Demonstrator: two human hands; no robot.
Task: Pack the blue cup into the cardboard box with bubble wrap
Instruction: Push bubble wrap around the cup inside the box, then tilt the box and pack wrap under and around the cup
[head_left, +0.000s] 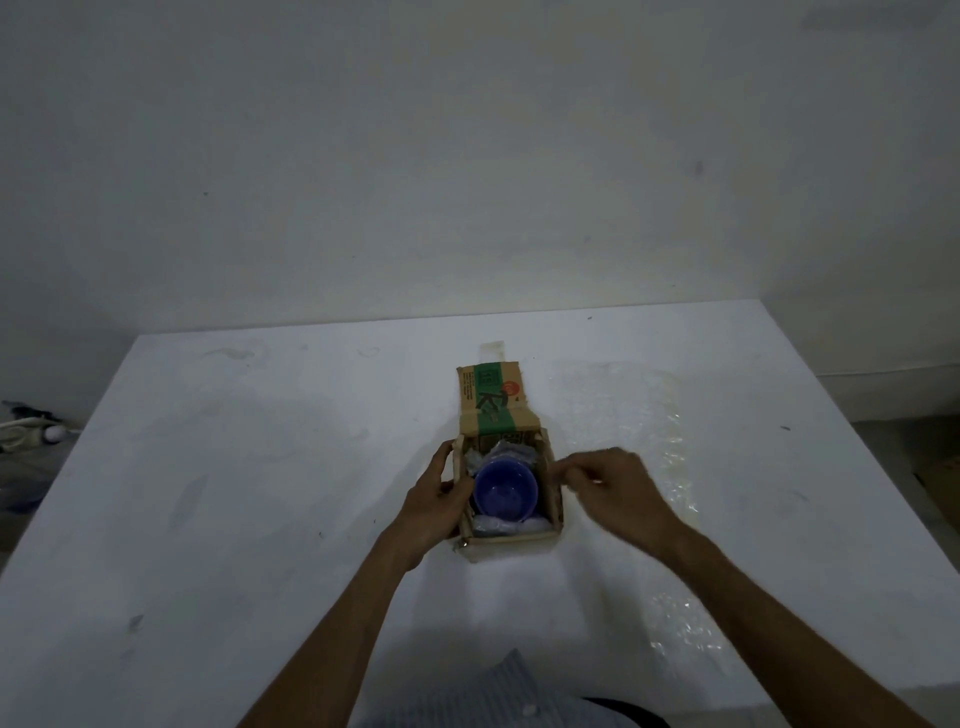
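The blue cup (505, 490) stands upright inside the small cardboard box (511, 543) at the table's middle, with crumpled bubble wrap (496, 524) packed around it. The box lid (493, 397) lies folded back toward the wall. My left hand (435, 496) grips the box's left wall. My right hand (610, 486) is at the box's right wall, its fingertips pinched together at the rim; whether they hold the flap is hard to tell.
A sheet of clear bubble wrap (654, 441) lies flat on the white table (260, 493) to the right of the box, and more of it reaches toward the near edge. Cables lie on the floor at far left.
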